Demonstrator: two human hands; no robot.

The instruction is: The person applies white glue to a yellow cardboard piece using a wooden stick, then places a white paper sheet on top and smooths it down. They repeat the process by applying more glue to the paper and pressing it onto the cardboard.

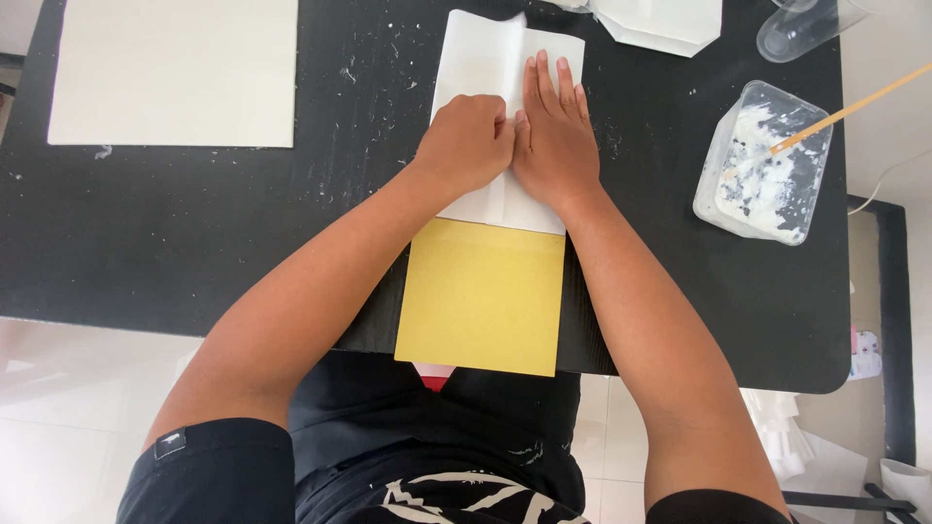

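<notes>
Left hand (469, 141) fisted, knuckles pressing folded white paper (482, 68), right hand (553, 136) flat beside it, fingers extended, yellow sheet (482, 296) near, paste tub (767, 165) far right.

left hand (469, 141): curled into a loose fist, knuckles pressed on the folded white paper (505, 73), touching the right hand.
right hand (555, 136): flat, fingers (549, 82) stretched together along the paper's middle fold.
white paper: lies on the black table (194, 233), its near edge overlapping the yellow card (482, 296).
yellow card: juts past the table's near edge.
white sheet (175, 73): far left, well apart from the hands.
clear plastic tub (767, 165): right side, smeared with white paste, a wooden stick (854, 105) resting in it.
clear cup (801, 27): lying at the far right corner.
</notes>
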